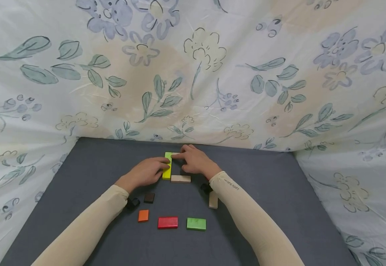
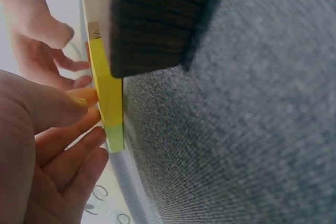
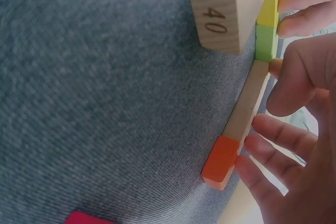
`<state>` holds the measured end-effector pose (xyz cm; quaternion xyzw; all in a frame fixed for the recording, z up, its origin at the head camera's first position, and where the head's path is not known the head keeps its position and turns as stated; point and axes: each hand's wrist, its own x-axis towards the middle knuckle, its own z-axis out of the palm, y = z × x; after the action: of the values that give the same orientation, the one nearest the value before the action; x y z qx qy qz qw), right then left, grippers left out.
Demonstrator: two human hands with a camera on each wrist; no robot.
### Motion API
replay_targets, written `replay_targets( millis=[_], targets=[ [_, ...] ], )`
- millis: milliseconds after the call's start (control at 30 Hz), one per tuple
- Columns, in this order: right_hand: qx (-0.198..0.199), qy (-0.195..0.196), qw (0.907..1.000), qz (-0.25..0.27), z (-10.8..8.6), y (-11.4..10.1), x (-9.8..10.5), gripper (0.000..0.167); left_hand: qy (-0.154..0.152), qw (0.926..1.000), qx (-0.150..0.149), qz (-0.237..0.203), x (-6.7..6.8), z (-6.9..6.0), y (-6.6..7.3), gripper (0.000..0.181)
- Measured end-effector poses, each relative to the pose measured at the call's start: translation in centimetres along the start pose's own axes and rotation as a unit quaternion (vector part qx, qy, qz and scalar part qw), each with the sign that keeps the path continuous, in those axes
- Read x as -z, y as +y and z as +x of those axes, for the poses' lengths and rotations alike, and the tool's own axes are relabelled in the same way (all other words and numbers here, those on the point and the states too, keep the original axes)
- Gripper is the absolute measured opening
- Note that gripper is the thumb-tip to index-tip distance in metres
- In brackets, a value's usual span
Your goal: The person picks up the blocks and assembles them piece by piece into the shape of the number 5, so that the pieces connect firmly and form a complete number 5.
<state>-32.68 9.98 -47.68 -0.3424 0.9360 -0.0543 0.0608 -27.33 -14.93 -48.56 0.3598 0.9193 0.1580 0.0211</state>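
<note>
Near the far edge of the table lies a yellow block (image 1: 167,174) with a lime-green block (image 1: 168,154) in line at its far end. The fingertips of my left hand (image 1: 145,171) touch the yellow block from the left. My right hand (image 1: 195,159) spreads its fingers along a plain wooden block (image 3: 248,102), which meets the lime-green one; an orange block (image 3: 221,161) sits at its other end. In the head view my right hand covers much of this row. A second wooden block (image 1: 181,179), marked 40 in the right wrist view, extends rightward from the yellow block's near end.
Nearer on the dark grey cloth lie a dark brown block (image 1: 149,197), an orange block (image 1: 143,215), a red block (image 1: 167,222) and a green block (image 1: 196,224). Another wooden block (image 1: 213,200) lies beside the right forearm. A floral curtain (image 1: 193,92) hangs behind the table.
</note>
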Motion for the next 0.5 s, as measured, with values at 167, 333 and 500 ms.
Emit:
replay_targets(
  millis=[167, 333, 500],
  targets=[
    [0.0, -0.001, 1.0, -0.005, 0.0, -0.07, 0.18, 0.063, -0.001, 1.0, 0.001, 0.0, 0.19, 0.23, 0.05, 0.03],
    [-0.001, -0.001, 0.9999, -0.011, 0.0, -0.13, 0.2, 0.062, -0.014, 0.9999, 0.005, 0.0, 0.45, 0.39, 0.27, 0.031],
    [0.002, -0.001, 0.9999, -0.014, 0.09, -0.09, 0.13, 0.061, -0.019, 0.9997, 0.013, 0.004, 0.38, 0.41, 0.28, 0.032]
  ],
)
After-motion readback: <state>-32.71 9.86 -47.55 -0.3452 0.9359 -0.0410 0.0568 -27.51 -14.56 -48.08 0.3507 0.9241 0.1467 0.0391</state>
